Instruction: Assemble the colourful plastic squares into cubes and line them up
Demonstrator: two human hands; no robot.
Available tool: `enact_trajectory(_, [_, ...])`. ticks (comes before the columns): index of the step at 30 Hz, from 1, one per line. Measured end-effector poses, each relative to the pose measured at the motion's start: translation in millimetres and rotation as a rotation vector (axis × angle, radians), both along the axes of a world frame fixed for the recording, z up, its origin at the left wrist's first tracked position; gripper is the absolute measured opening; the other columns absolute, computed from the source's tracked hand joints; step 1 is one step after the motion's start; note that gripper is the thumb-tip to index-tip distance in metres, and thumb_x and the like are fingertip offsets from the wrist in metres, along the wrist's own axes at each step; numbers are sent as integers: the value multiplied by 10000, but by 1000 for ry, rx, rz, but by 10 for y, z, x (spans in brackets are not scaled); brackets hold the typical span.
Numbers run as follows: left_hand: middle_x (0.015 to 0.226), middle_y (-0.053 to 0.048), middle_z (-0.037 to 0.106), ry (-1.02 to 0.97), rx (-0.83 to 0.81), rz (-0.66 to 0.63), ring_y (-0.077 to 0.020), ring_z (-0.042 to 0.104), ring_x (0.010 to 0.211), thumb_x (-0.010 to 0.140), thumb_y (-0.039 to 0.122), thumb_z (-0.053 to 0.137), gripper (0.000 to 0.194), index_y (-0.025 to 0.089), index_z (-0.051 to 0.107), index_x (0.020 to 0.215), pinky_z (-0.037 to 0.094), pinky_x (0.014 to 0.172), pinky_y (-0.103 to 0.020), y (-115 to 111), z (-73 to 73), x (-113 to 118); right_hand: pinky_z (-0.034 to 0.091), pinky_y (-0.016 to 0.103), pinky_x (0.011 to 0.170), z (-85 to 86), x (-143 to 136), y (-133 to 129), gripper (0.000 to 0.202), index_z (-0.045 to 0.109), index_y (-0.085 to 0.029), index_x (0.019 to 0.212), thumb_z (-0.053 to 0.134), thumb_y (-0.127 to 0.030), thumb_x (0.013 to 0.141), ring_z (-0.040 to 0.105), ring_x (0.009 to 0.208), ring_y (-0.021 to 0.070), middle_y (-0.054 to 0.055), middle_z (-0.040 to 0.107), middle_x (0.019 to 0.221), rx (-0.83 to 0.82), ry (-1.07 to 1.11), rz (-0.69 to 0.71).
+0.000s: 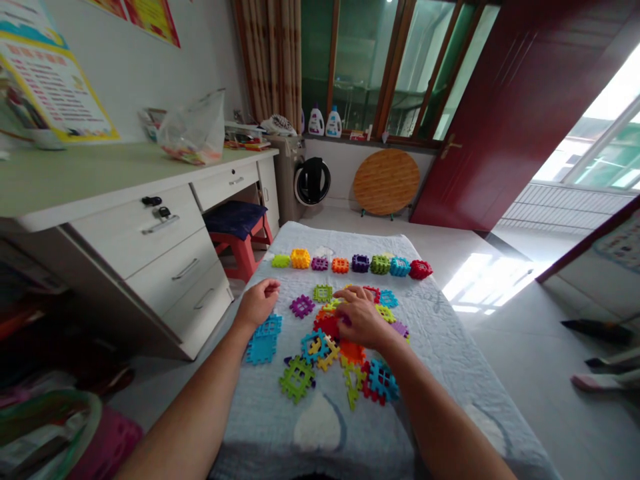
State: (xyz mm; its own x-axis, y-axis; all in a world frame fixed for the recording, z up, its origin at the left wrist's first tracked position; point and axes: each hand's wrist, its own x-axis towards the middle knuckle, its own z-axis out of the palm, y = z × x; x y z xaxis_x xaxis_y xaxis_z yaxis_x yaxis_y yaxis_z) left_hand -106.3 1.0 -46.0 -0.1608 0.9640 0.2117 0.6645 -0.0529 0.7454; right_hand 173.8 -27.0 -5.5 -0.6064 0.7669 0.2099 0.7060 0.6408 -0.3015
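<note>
My left hand [259, 303] rests at the left side of the cloth with its fingers curled in, and nothing shows in it. Just below it lie flat blue square building pieces [263, 343]. Over the loose pile of interlocking plastic pieces, my right hand [363, 317] reaches with fingers apart, touching or just above a red piece [327, 323]; its fingertips partly hide what is beneath. Around it are a purple piece [303, 306], a green window piece [297, 379], a blue window piece [383, 380] and an orange piece [353, 352].
Along the far side of the cloth-covered table [320, 423] stands a row of several assembled blocks, from a yellow one [301, 259] to a red one [421, 269]. A desk [135, 180] and a stool [235, 220] are at left. A basket [95, 427] sits at lower left.
</note>
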Motion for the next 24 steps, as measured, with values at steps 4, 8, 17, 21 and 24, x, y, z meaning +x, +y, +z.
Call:
enact_trajectory(4, [898, -49, 711, 3, -5, -6, -184, 660, 824, 747, 306, 497, 253, 186, 629, 927, 516, 777, -284, 11, -19, -6, 168, 516, 1051, 49, -67, -114, 474, 604, -267, 1120, 657, -212, 652, 322, 1233, 301, 46, 498, 1333, -20, -63, 95])
enact_trajectory(8, [894, -49, 713, -6, 5, -17, -187, 659, 835, 736, 293, 497, 266, 184, 631, 939, 517, 799, -289, 24, -45, -19, 188, 503, 1051, 31, -125, -131, 500, 582, -253, 1132, 683, -252, 642, 342, 1220, 302, 69, 532, 1272, -36, -61, 117])
enact_trajectory(17, [888, -50, 716, 10, 1, -25, -188, 668, 833, 733, 295, 488, 267, 184, 630, 929, 517, 799, -285, 26, -48, -21, 428, 336, 891, 82, 278, 127, 446, 528, -213, 1142, 572, -163, 702, 527, 975, 194, 60, 534, 1059, -19, 346, -123])
enact_trajectory(21, [892, -53, 713, -3, 7, -34, -189, 664, 839, 732, 298, 493, 267, 185, 625, 934, 517, 793, -286, 29, -56, -15, 454, 364, 863, 98, 672, 259, 427, 551, -219, 1113, 571, -205, 686, 529, 915, 207, 53, 493, 977, 64, 376, -325])
enact_trajectory(24, [887, -48, 713, -10, 10, -35, -191, 664, 840, 725, 303, 501, 262, 191, 624, 927, 520, 785, -285, 25, -52, -6, 440, 403, 888, 59, 926, 318, 429, 568, -215, 1083, 563, -192, 655, 509, 949, 239, 68, 486, 992, 143, 288, -452])
